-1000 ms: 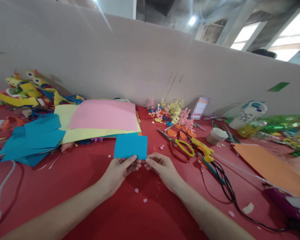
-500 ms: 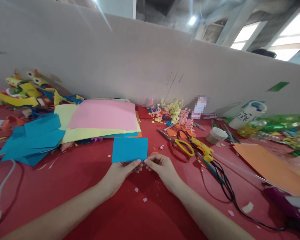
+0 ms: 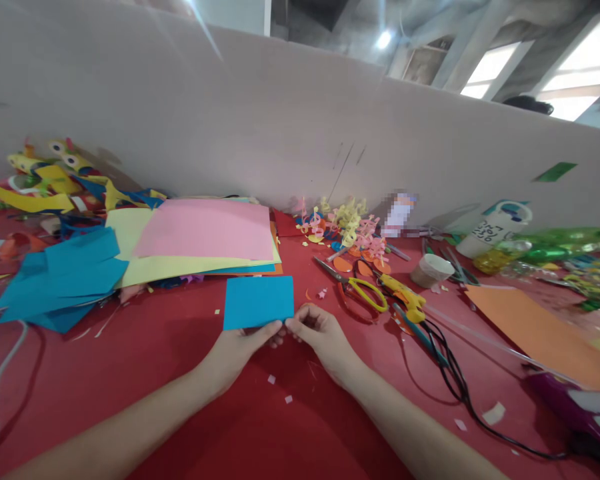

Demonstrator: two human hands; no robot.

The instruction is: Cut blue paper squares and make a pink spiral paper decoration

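Note:
A blue rectangular piece of paper (image 3: 259,301) is held up over the red table (image 3: 215,433). My left hand (image 3: 247,343) grips its lower edge, thumb on the near face and the other fingers behind. At the paper's lower right corner, my right hand (image 3: 317,333) pinches with thumb and forefinger. The two thumbs are close together. Just beyond the blue paper lies a stack topped by a pink sheet (image 3: 207,230) over a pale yellow sheet (image 3: 123,260). Scissors with yellow handles (image 3: 363,293) lie to the right of my right hand.
Blue paper sheets (image 3: 63,283) and a white cable (image 3: 3,380) lie left. Curled paper pieces (image 3: 350,227) stand by the wall. Rightward are a yellow glue gun (image 3: 405,297) with black cord, a white cup (image 3: 433,270), an orange sheet (image 3: 540,327) and a purple tool (image 3: 570,413).
The blue paper's right edge has shifted slightly left, and my right hand has moved a little left with it. Both hands keep their hold on the paper.

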